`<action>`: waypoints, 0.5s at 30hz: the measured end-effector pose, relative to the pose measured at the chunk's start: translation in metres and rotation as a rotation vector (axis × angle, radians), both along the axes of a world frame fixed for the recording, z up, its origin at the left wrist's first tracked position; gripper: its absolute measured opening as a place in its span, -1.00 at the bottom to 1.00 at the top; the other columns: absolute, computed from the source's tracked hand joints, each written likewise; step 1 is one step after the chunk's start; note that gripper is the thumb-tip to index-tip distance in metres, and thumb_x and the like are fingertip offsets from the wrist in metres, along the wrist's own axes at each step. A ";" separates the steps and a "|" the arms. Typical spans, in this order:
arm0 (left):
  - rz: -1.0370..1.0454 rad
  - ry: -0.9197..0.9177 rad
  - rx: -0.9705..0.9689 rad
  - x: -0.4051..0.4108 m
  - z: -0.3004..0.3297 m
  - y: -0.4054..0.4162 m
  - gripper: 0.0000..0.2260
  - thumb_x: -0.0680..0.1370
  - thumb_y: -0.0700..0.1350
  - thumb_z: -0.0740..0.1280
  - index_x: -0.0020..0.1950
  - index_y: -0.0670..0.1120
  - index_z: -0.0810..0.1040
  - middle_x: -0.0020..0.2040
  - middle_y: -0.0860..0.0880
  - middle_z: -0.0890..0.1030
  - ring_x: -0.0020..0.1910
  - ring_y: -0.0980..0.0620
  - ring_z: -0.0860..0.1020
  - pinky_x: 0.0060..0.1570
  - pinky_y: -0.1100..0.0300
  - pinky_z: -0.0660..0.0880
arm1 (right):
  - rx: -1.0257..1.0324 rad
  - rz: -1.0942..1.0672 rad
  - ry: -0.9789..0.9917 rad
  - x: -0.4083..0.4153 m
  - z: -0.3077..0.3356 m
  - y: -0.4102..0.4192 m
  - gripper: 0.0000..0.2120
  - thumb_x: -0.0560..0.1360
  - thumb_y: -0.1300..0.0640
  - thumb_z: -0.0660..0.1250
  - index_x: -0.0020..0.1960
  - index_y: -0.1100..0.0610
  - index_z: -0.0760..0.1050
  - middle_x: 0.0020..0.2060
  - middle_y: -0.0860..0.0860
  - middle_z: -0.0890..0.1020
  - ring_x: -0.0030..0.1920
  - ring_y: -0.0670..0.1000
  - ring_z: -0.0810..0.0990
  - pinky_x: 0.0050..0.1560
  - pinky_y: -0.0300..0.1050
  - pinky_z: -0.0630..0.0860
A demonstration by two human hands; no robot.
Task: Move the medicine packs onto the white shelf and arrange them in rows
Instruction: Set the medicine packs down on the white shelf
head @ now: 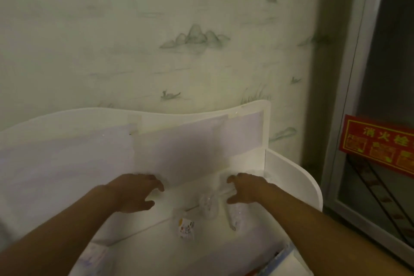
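Both hands, left hand (136, 192) and right hand (244, 188), hover spread-fingered, gripping nothing, over clear medicine packs (207, 205) on the white shelf (293, 177), seemingly mid-arranging; straightening into rows likely next.

Red sign (378, 144) right of the white shelf (291, 177): yellow heading "消火栓" read; smaller panels beneath illegible. Label on clear pack (186, 228) on shelf: print unreadable.

Both bare forearms reach forward from the lower corners, converging a little; the left hand (136, 192) is palm down, fingers spread and bent at the knuckles, thumb stretched out to the right; the right hand (244, 188) mirrors it, fingers curved, thumb low; whether either hand grips anything I cannot tell.
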State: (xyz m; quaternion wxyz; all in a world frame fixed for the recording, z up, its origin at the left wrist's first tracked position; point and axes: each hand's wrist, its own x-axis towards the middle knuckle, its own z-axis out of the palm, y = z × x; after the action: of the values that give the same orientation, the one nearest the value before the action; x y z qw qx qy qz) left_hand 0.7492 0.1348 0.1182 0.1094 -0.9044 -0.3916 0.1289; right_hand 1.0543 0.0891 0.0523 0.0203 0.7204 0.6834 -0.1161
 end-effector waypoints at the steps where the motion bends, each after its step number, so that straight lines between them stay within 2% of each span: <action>1: 0.018 -0.028 0.007 -0.007 0.008 0.000 -0.56 0.58 0.13 0.21 0.45 0.19 0.24 0.47 0.17 0.26 0.41 0.10 0.32 0.34 0.20 0.26 | 0.011 0.009 -0.006 -0.004 0.013 0.001 -0.27 0.47 -0.25 0.33 0.52 -0.02 0.16 0.46 0.07 0.32 0.40 0.11 0.37 0.36 0.03 0.36; 4: 0.081 -0.103 0.020 -0.039 0.028 0.000 -0.55 0.58 0.13 0.21 0.46 0.19 0.22 0.48 0.20 0.24 0.42 0.16 0.29 0.35 0.25 0.24 | 0.090 0.064 -0.032 -0.023 0.048 0.007 -0.35 0.49 -0.24 0.31 0.48 -0.03 0.25 0.43 0.06 0.36 0.38 0.11 0.40 0.33 0.05 0.38; 9: 0.181 -0.112 0.043 -0.104 0.048 -0.014 -0.52 0.57 0.11 0.22 0.47 0.23 0.16 0.49 0.23 0.20 0.43 0.20 0.26 0.34 0.29 0.24 | 0.156 0.188 0.012 -0.080 0.077 0.027 -0.41 0.49 -0.24 0.31 0.44 -0.03 0.31 0.38 0.01 0.42 0.36 0.09 0.41 0.32 0.05 0.38; 15: 0.356 -0.074 0.122 -0.177 0.063 -0.044 -0.48 0.56 0.14 0.24 0.49 0.15 0.18 0.47 0.15 0.29 0.38 0.14 0.36 0.30 0.26 0.31 | 0.255 0.359 0.107 -0.173 0.099 0.031 -0.48 0.50 -0.21 0.31 0.39 -0.05 0.36 0.39 0.00 0.42 0.39 0.06 0.37 0.38 0.08 0.33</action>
State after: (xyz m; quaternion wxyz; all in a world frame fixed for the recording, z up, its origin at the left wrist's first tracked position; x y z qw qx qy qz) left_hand 0.5723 0.0904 0.1813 0.1249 -0.8168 -0.5562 0.0889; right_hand 0.8816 0.1196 0.1509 -0.0871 0.5768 0.8099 -0.0614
